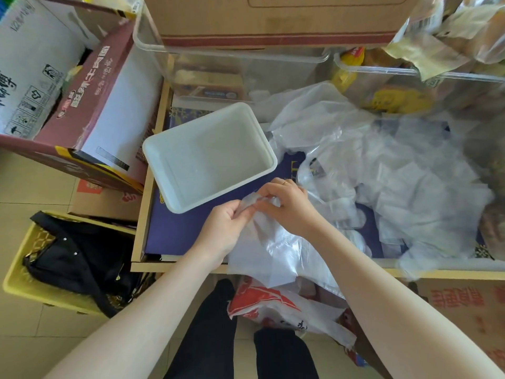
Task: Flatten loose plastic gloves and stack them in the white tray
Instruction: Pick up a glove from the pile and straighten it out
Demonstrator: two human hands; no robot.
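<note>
Flattening comes first: your left hand (224, 228) and right hand (287, 206) pinch one crumpled glove (262, 242) (fingers curled on it); next, smooth it, then into the white tray (164, 149).

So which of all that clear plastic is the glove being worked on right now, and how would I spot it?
Start at the white tray on the dark blue surface. Just in front of its near corner the left hand and right hand meet, both pinching one plastic glove. Unlike the loose pile of gloves lying to the right, this one is held up and hangs down toward the person.
</note>
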